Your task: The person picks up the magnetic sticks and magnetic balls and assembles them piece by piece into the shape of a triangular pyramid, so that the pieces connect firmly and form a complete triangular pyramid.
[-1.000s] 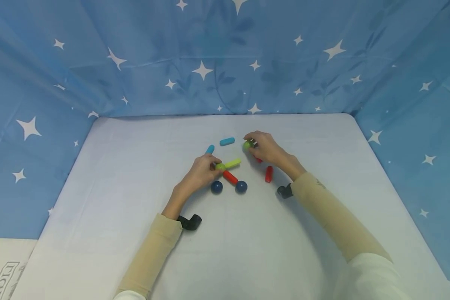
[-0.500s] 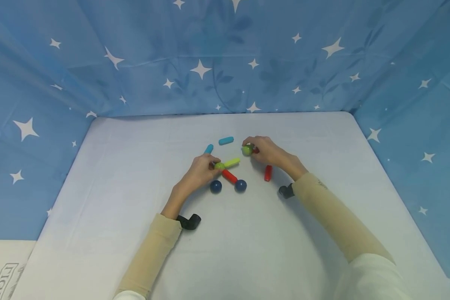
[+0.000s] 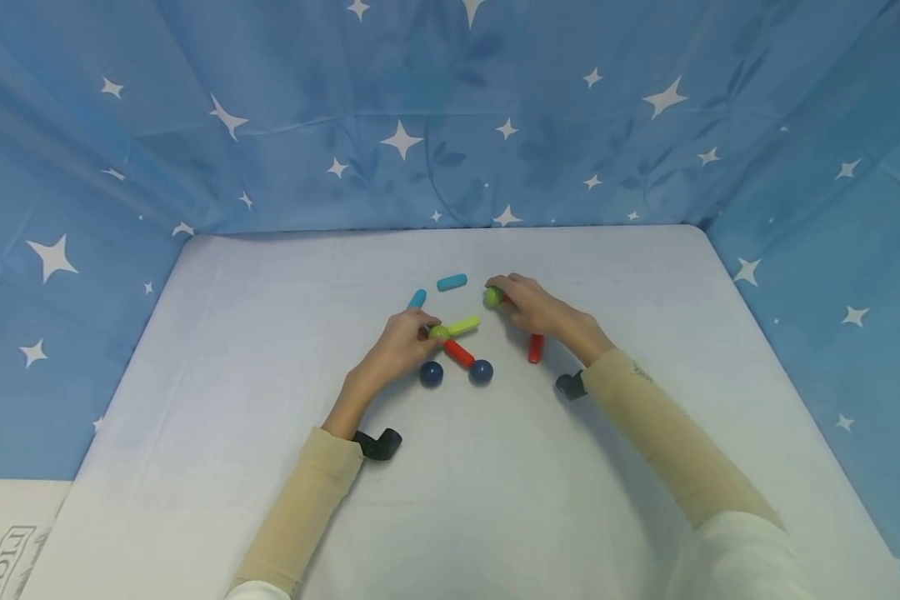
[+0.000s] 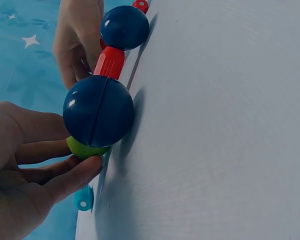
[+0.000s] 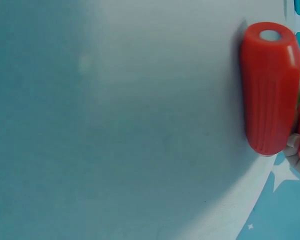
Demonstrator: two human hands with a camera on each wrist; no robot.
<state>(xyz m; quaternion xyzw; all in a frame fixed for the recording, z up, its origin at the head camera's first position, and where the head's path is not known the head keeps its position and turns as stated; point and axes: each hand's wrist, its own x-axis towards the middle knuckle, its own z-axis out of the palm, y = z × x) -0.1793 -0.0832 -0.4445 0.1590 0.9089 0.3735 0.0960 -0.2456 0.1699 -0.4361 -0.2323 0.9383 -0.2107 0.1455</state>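
My left hand (image 3: 403, 346) pinches a green ball (image 3: 439, 332) between thumb and fingers. A yellow-green rod (image 3: 465, 326) extends from that ball to the right. Below it a red rod (image 3: 459, 353) runs from the ball to a dark blue ball (image 3: 482, 372). Farther back, my right hand (image 3: 531, 304) grips a second green ball (image 3: 492, 297) with a red rod at it, mostly covered by the fingers. In the left wrist view, a loose dark blue ball (image 4: 97, 111) partly hides the pinched green ball (image 4: 85, 149).
Another red rod (image 3: 536, 348) lies below my right hand, large in the right wrist view. Two light blue rods, one flat at the back (image 3: 452, 282) and one by my left fingers (image 3: 417, 298), rest on the white table (image 3: 270, 333). Blue star-patterned curtains (image 3: 307, 100) surround it.
My right hand has drawn its green ball slightly nearer, and the red rod there has swung from pointing down-right to lying beside the ball under the fingers. The left hand stays put.
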